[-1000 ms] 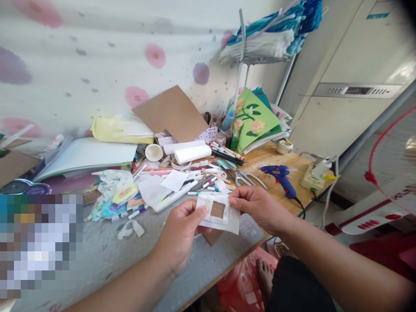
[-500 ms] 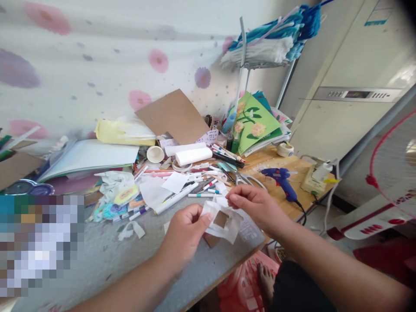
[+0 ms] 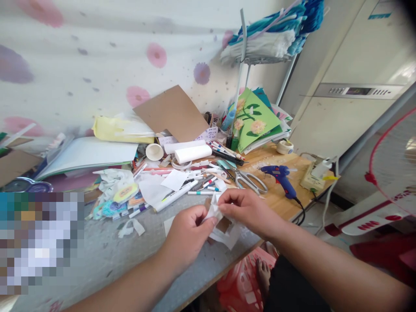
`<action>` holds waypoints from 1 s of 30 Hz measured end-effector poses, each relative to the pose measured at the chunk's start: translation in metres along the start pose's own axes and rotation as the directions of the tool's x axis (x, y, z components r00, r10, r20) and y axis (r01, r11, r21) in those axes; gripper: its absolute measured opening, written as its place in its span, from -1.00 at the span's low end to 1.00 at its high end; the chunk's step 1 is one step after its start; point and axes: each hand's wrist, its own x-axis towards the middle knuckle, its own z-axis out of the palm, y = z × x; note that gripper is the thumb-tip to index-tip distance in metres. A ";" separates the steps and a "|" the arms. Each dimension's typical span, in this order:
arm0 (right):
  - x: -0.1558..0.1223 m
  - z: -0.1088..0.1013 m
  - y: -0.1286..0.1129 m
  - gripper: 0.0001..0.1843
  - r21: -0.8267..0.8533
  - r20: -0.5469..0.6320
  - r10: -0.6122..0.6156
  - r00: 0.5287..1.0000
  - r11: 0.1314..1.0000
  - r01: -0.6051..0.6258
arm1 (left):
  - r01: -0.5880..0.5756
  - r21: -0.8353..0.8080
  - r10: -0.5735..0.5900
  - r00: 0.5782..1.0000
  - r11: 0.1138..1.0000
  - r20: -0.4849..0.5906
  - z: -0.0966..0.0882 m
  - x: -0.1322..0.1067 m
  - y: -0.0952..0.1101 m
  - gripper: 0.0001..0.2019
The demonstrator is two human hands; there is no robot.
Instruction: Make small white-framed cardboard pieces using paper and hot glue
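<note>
Both hands pinch one small white paper piece (image 3: 227, 232) with a square window cut in it, held just above the grey table top (image 3: 107, 251) near its front edge. My left hand (image 3: 186, 236) grips the paper's left side between thumb and fingers. My right hand (image 3: 247, 210) pinches its top edge, fingers closed, close against the left thumb. The paper is crumpled between the hands and brown shows through the window. A small brown card scrap lies under it, mostly hidden.
Behind the hands lie markers, paper scraps, scissors (image 3: 248, 180), a blue glue gun (image 3: 281, 177) and a white paper roll (image 3: 191, 152). Brown cardboard (image 3: 172, 112) and green flower cards (image 3: 255, 119) lean at the back. A fan (image 3: 393, 173) stands right.
My hands have drawn together and lowered. The paper, held flat and spread a second ago, is now bunched and folded between the fingers.
</note>
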 end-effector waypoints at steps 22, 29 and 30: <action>-0.008 0.036 0.023 -0.73 0.507 -0.115 0.155 0.981 0.859 -0.077 | -0.046 -0.693 -0.112 0.977 0.719 -0.182 0.007 0.002 -0.001 -0.80; -0.004 0.032 0.020 -0.71 0.455 -0.175 0.169 0.970 0.887 -0.072 | -0.049 -0.572 -0.057 0.985 0.819 -0.166 0.007 0.002 -0.008 -0.82; -0.003 0.029 0.019 -0.72 0.428 -0.184 0.161 0.970 0.901 -0.069 | -0.040 -0.546 -0.047 0.988 0.837 -0.144 0.007 0.002 -0.008 -0.81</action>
